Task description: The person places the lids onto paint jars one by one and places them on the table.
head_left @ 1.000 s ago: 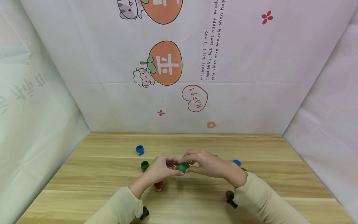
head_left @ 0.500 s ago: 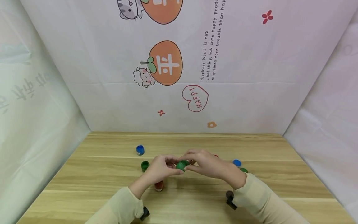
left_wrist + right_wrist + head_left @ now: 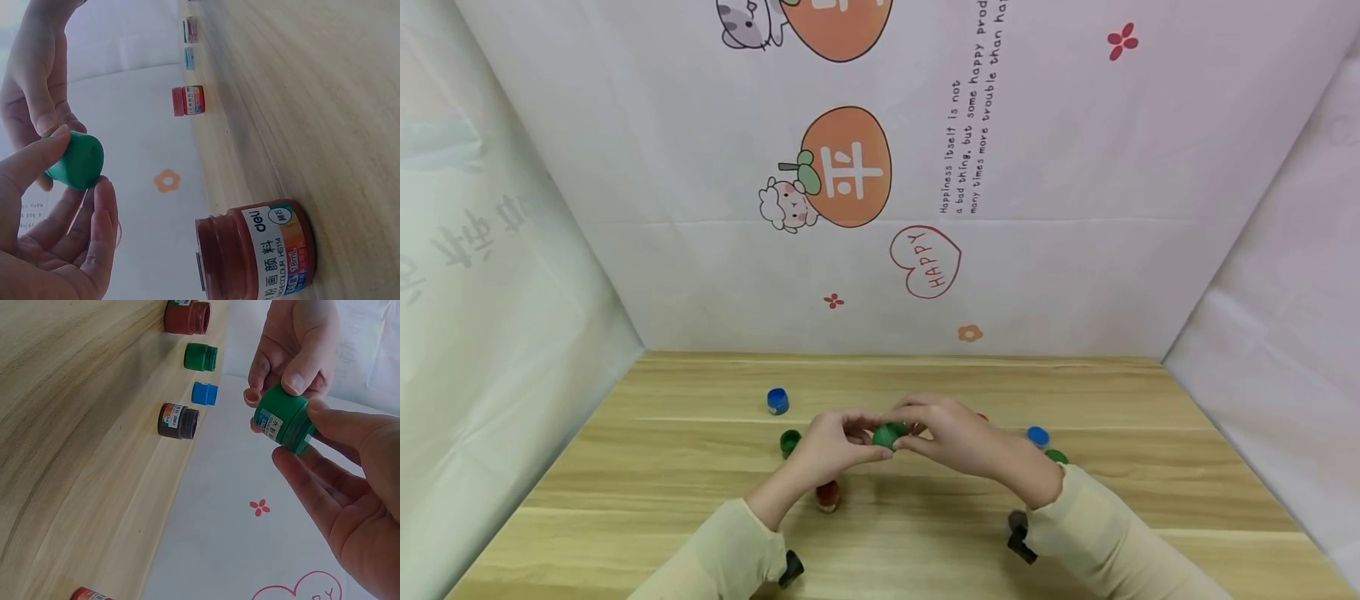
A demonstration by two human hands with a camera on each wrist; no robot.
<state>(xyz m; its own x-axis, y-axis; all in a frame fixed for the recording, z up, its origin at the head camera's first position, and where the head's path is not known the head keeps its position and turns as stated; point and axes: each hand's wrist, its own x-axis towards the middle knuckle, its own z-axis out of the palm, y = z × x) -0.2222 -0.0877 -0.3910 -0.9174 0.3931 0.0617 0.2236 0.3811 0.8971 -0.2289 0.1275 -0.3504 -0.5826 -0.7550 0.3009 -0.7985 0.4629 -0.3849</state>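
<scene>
Head: we see the small green cylindrical plastic jar (image 3: 887, 437) above the wooden table (image 3: 925, 537), left hand (image 3: 833, 442) and right hand (image 3: 951, 437) pinching it. Left wrist: smooth wall, probably light, stiff, slippery; we'd grip the body. Right wrist: long axis tilted, narrower end up, leaning right.

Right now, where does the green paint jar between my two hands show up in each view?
Head: green paint jar, below centre, gripped by left hand and right hand.
Left wrist: green paint jar, left side, around mid-height.
Right wrist: green paint jar, right of centre, slightly above mid-height.
Shared landmark: reddish-brown paint jar, low in head and left wrist, top in right wrist.
</scene>
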